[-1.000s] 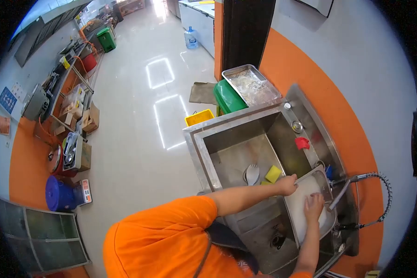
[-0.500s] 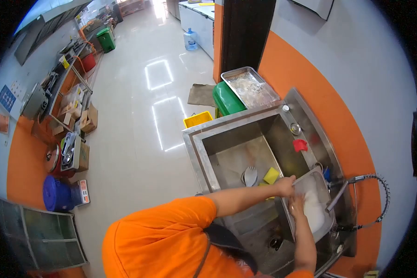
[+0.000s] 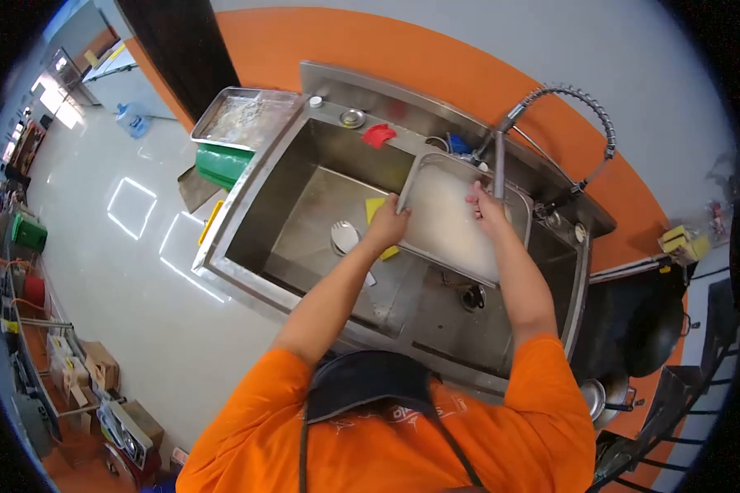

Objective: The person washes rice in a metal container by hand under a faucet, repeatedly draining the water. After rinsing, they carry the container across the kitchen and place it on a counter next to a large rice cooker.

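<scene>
A translucent rectangular tub (image 3: pixel 436 242) with cloudy whitish contents sits over the sink (image 3: pixel 292 205), beneath the faucet spout (image 3: pixel 499 168). My left hand (image 3: pixel 389 222) grips the tub's left rim, fingers wrapped over the edge. Above the contents, close to the spout, is my right hand (image 3: pixel 487 205), its fingers loosely bent and apart with nothing seen in them. Left of the tub, a yellow sponge (image 3: pixel 374 207) lies partly behind my left hand. A pale spatula-like utensil (image 3: pixel 345 237) rests in the left basin.
A red cloth (image 3: pixel 379 135) and a metal strainer (image 3: pixel 352 118) lie on the sink's back ledge. A coiled spray hose (image 3: pixel 604 123) arches at the right. A metal tray (image 3: pixel 242 119) rests above a green bin (image 3: pixel 222 164) at the left. A black wok (image 3: pixel 654 337) is at the right.
My view has swung right, bringing the sink to the middle. My right hand has risen from beside my left hand at the rim to above the tub's contents. My left hand stays on the rim.
</scene>
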A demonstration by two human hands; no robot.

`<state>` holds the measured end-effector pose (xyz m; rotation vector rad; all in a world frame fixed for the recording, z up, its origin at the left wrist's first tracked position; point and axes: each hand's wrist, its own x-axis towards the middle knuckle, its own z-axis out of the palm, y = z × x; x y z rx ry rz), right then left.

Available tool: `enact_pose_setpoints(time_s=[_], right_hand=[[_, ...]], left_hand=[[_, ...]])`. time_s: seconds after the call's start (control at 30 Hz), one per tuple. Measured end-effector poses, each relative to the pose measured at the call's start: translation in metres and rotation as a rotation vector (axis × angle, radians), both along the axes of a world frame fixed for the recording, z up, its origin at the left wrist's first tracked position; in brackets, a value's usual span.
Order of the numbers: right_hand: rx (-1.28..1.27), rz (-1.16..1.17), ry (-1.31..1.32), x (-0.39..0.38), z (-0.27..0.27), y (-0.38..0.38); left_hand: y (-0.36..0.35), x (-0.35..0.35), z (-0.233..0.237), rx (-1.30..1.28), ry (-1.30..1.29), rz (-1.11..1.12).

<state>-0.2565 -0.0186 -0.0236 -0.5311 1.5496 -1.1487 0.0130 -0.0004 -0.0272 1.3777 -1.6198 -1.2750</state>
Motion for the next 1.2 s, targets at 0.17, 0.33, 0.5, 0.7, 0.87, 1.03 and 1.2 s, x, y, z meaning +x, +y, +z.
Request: enact_pose_setpoints(time_s=[0.17, 0.33, 0.5, 0.7, 0.87, 1.03, 1.2], right_hand=[[-0.086, 0.361, 0.500, 0.010, 0.007, -0.009], [-0.539, 0.397, 0.729, -0.031, -0.045, -0.016], [-0.153, 0.150, 0.270, -0.014, 0.000, 0.005], [-0.240, 0.119, -0.055, -0.024, -0.009, 0.004], [-0.219, 0.197, 0.542, -0.059, 0.007, 0.013], [-0.391, -0.110, 0.983, -0.052, 0.115, 0.019], [-0.678, 0.528, 1.186, 0.010, 0.154, -0.043]], left_hand=[[0.003, 0.003, 0.015, 0.006, -0.019, 0.022], [0.007, 0.001, 0.019, -0.038, -0.047, 0.040], [0.010, 0.000, 0.020, -0.129, -0.075, 0.071], [0.009, 0.002, 0.023, -0.042, 0.000, 0.001], [0.002, 0.002, 0.002, -0.168, -0.105, 0.035], [0.007, 0.004, 0.022, -0.113, -0.150, 0.028], [0.010, 0.005, 0.035, -0.095, -0.118, -0.004]])
